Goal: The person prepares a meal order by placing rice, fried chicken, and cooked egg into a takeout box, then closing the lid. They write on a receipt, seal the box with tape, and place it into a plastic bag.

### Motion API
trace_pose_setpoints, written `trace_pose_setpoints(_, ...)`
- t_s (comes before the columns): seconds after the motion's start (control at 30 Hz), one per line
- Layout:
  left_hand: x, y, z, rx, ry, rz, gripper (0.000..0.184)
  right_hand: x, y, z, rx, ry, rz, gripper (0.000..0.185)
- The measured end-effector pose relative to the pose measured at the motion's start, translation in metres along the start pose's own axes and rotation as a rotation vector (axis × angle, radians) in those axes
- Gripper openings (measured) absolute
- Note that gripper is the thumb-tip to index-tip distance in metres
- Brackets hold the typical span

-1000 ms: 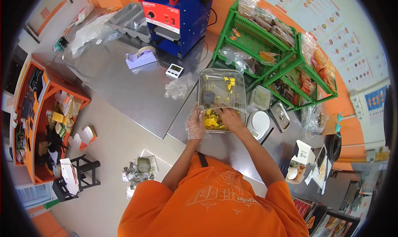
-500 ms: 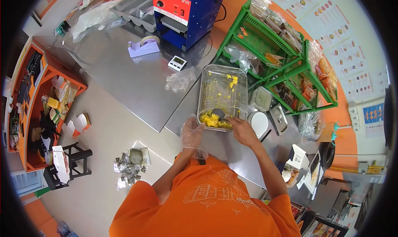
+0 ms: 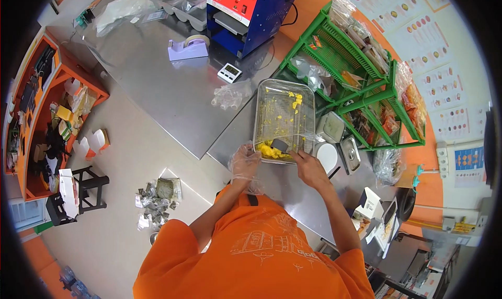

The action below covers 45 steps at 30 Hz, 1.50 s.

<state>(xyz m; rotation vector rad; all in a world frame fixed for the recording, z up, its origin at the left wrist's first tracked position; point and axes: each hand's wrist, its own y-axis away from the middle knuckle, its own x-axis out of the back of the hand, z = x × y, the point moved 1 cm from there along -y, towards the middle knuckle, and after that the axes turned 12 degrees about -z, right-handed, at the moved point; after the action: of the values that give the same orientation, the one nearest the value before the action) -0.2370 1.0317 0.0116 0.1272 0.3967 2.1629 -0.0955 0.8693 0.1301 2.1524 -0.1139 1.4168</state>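
Note:
A wire-mesh tray [image 3: 285, 116] stands on the metal counter, with yellow food [image 3: 270, 150] heaped at its near end and scraps at the far right. My right hand [image 3: 310, 169] is closed on the handle of a dark scoop [image 3: 280, 145], whose head rests at the yellow food. My left hand [image 3: 244, 164], in a clear plastic glove, is at the tray's near left corner. Its fingers are bent in at the rim, and what they pinch, if anything, is too small to make out. A clear film edge crosses the tray's near part.
Right of the tray are a white round lid [image 3: 327, 158], a metal container [image 3: 330, 127] and a steel lid [image 3: 350, 155]. Green crates [image 3: 340, 58] stand behind. A timer [image 3: 229, 73], tape dispenser [image 3: 188, 49], crumpled plastic [image 3: 230, 95] and blue machine [image 3: 256, 16] are farther left.
The scoop has moved from mid-tray to the yellow food, and my right hand has come back to the near right edge with its handle. My left hand has shifted slightly; the view has turned.

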Motion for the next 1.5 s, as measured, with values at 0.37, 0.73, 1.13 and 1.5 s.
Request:
trace_pose_setpoints(0.37, 0.000, -0.001, 0.011, 0.019, 0.293, 0.006, 0.027, 0.009, -0.007, -0.014, 0.001, -0.079, -0.186, 0.053)
trace_pose_setpoints(0.73, -0.001, 0.001, 0.005, -0.026, 0.344, -0.001, 0.028, -0.004, -0.032, -0.011, 0.268, -0.264, 0.057, 0.035)
trace_pose_setpoints(1.13, 0.009, -0.005, 0.023, -0.087, -0.242, 0.180, 0.032, -0.008, -0.039, -0.004, 0.167, -0.476, 0.192, 0.023)
trace_pose_setpoints(1.5, 0.015, -0.003, 0.004, -0.349, -0.451, 0.164, 0.021, -0.015, -0.032, -0.006, 0.098, -0.559, 0.230, 0.024)
